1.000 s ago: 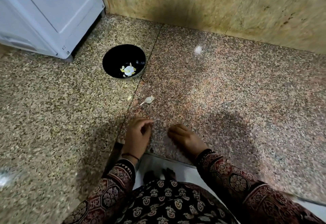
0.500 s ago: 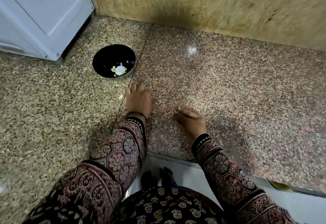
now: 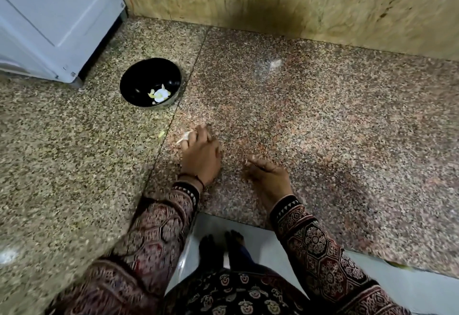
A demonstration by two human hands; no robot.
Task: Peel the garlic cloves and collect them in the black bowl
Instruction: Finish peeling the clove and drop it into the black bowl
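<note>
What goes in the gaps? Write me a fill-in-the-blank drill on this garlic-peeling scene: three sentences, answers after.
1. The round black bowl on the speckled granite counter holds pale peeled ____.
2. The papery unpeeled clove is pinched by the left hand, not the ____ one.
3. Nearest the big white appliance stands the ____.

Missing words: garlic; right; bowl.
</note>
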